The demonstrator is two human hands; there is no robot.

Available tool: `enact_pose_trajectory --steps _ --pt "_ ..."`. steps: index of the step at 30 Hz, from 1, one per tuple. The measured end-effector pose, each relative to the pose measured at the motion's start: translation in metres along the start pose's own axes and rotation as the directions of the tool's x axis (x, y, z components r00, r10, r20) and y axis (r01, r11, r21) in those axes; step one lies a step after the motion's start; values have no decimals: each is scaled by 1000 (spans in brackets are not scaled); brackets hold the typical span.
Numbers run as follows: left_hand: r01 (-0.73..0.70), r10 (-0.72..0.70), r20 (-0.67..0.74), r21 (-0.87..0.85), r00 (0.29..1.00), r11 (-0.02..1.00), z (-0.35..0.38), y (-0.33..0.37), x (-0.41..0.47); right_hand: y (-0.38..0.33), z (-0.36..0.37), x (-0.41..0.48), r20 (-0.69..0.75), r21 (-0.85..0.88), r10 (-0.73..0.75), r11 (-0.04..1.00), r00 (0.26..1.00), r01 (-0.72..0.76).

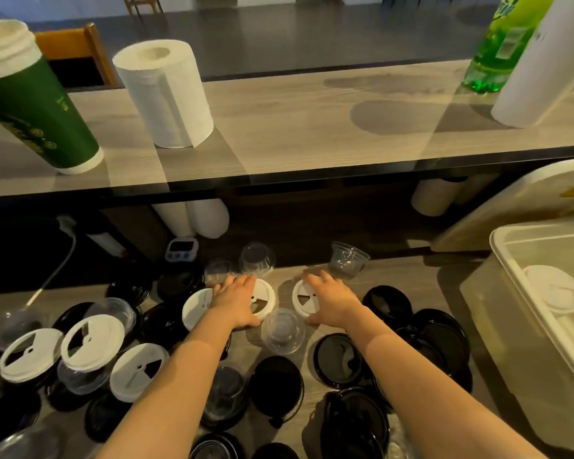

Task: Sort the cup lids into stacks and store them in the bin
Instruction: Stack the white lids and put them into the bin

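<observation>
Many cup lids lie scattered on the lower wooden counter: white flat lids, black lids and clear domed lids. My left hand [237, 301] lies flat with fingers spread over a white lid [264, 298], beside another white lid [196, 308]. My right hand [330, 301] rests over a third white lid [301, 299], thumb at its near edge. A clear domed lid [283, 331] sits between my wrists. More white lids [92, 339] [138, 371] [30, 354] lie at the left. The translucent bin [511, 313] at the right holds one white lid [552, 289].
Black lids [340, 359] [275, 385] crowd the near counter. Clear cups [348, 260] [257, 260] and a small timer [181, 250] stand behind my hands. On the upper shelf are a paper towel roll [164, 94], a green cup stack [30, 104], a green bottle [501, 44] and a white roll [540, 71].
</observation>
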State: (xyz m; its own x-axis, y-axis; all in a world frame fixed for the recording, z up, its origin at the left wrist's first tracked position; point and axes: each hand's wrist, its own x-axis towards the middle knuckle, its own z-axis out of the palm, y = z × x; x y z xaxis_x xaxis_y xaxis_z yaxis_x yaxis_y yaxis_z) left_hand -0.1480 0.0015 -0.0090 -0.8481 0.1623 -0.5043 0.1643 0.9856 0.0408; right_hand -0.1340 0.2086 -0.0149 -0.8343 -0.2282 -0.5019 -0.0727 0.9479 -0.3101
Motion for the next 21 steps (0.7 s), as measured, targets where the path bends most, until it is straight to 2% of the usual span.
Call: enact_pose_trajectory --steps 4,10,17,21 --pt "14 -14 -32 -30 999 999 2 1 0 2 0 -1 -38 30 -2 1000 999 3" --pt "23 -49 -120 -208 992 978 0 -1 -12 11 -1 -9 -182 186 5 982 983 30" --pt "17 -124 -225 -425 966 905 -15 4 -37 9 -9 -33 -315 458 18 879 949 136" --pt "-49 -118 -278 -530 953 847 -22 18 -60 4 -12 -55 -384 572 65 800 921 182"
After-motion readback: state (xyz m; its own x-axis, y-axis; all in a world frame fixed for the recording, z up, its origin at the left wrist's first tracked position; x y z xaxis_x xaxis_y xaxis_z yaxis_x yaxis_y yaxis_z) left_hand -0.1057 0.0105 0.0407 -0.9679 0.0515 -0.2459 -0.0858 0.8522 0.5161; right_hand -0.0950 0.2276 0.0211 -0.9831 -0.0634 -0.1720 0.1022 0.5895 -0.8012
